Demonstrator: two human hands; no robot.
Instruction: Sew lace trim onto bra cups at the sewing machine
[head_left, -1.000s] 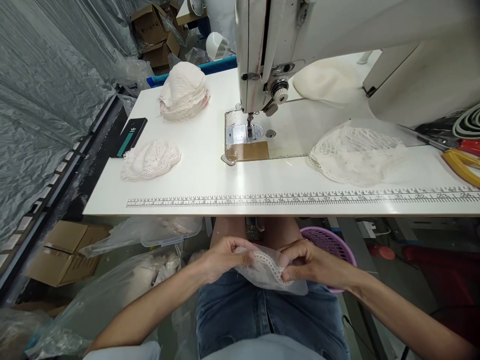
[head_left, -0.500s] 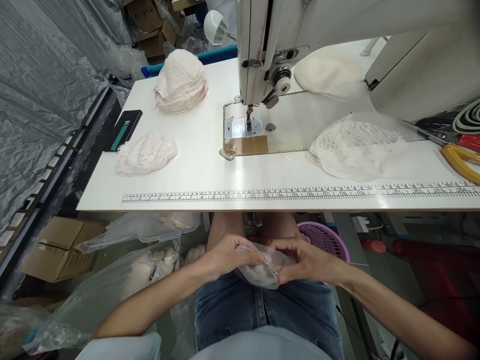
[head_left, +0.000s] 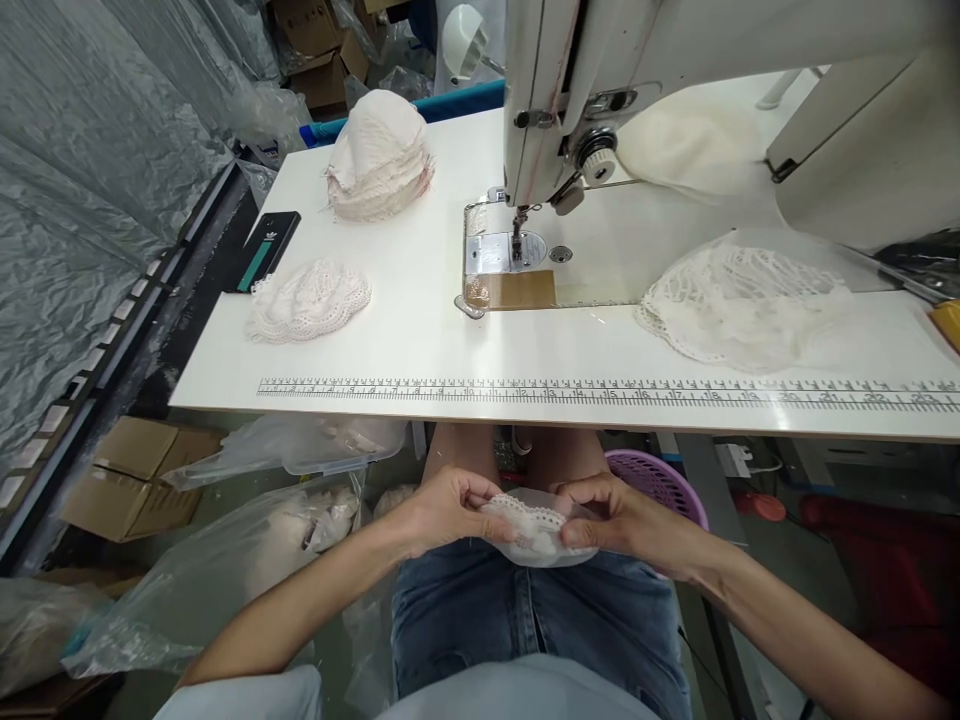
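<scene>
Over my lap, a small piece of sheer white fabric with lace trim [head_left: 541, 540] is stretched between both hands. My left hand [head_left: 459, 512] pinches its left end between thumb and fingers. At the right end, my right hand [head_left: 611, 520] grips the same piece, thumb on the near side. Part of the fabric is hidden behind the fingers. Above, on the table, a white lace piece [head_left: 311, 302] lies at the left and a larger lace piece [head_left: 739, 305] at the right. Between them stands the sewing machine, its needle and presser foot [head_left: 518, 235] over the metal plate.
A stack of cream fabric pieces [head_left: 379, 155] and a phone [head_left: 268, 252] lie on the table's left. Along the front edge runs a printed ruler [head_left: 600, 394]. Below are a purple basket [head_left: 660, 480], plastic bags [head_left: 217, 570] and a cardboard box [head_left: 139, 478]. Yellow-handled scissors [head_left: 948, 322] show at far right.
The trimmed fabric has been turned and spread so that its lace edge shows more along the top. Both hands still hold it. The whole view has shifted slightly, with table things appearing further right.
</scene>
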